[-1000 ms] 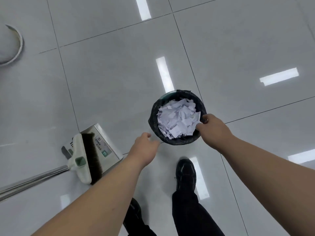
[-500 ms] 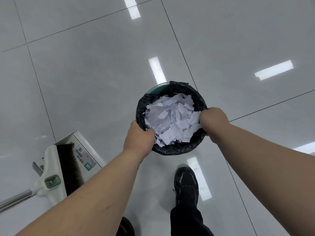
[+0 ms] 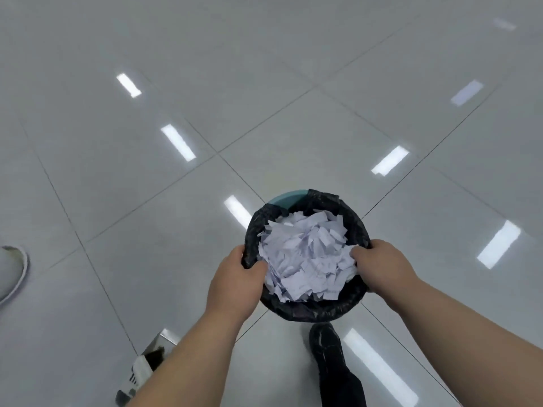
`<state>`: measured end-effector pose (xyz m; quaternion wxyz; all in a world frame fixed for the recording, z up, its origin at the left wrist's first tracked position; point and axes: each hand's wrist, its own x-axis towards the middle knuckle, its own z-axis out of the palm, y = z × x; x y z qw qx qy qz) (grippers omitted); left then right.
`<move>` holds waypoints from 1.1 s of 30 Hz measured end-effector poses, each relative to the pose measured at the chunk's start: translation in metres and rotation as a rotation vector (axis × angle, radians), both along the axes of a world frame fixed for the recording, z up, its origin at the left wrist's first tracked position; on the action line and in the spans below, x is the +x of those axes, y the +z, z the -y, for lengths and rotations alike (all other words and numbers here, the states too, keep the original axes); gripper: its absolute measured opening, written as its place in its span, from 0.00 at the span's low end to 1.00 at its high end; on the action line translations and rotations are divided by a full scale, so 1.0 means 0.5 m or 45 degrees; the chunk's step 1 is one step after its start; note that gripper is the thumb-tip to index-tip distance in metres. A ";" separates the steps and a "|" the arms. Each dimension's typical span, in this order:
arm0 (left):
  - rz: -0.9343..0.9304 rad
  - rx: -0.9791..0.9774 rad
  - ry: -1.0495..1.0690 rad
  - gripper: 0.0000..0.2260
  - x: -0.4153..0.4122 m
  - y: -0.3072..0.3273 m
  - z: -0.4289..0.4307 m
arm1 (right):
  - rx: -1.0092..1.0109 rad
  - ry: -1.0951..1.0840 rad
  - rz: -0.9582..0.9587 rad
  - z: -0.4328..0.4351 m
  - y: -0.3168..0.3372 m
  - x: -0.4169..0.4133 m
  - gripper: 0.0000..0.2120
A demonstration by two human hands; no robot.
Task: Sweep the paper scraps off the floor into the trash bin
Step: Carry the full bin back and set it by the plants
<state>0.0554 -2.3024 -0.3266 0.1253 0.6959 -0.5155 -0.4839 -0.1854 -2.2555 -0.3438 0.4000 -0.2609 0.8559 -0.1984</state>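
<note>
Two bare hands are gripping one trash bin [image 3: 305, 308], and that bin is sitting right at the centre of the head view, below the middle. The left hand [image 3: 235, 282] is clamping the rim on its left side, thumb curling over the edge into the bin, fingers wrapping the outside. The right hand [image 3: 382, 267] is clamping the opposite rim, its thumb pressing in against the paper. Both are closing tight on the bin, one each side.

One black bag [image 3: 255, 227] is lining the bin, folding out over the rim, and a strip of teal rim [image 3: 286, 198] is peeking out at the far edge where the bag is not covering it. The paper scraps [image 3: 305, 254] are heaping up inside, far too many to count, a white mound reaching about rim height and touching both thumbs.

Whether the bin is resting on the floor [image 3: 147, 201] or hanging above it, one cannot tell. The floor is showing glossy grey tiles with dark joints crossing under the bin and several bright strip reflections.

One black shoe [image 3: 326, 345] with a dark trouser leg is standing just below the bin. At the bottom left, one dustpan [image 3: 160, 340] and one brush [image 3: 138, 374] are lying partly hidden behind the left forearm. At the left edge, one pale curved object [image 3: 16, 271] is showing, too cropped to name.
</note>
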 end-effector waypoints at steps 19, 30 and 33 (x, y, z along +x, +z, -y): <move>-0.359 -0.345 -0.954 0.12 -0.515 0.710 -0.479 | -0.456 -0.909 -0.107 -0.816 0.772 -0.345 0.08; -0.543 -0.159 -1.490 0.16 -0.991 0.812 -1.088 | -0.488 -1.467 -0.166 -1.535 0.904 -0.573 0.09; -0.540 -0.124 -1.648 0.17 -1.086 0.804 -1.240 | -0.488 -1.642 -0.159 -1.691 0.883 -0.596 0.09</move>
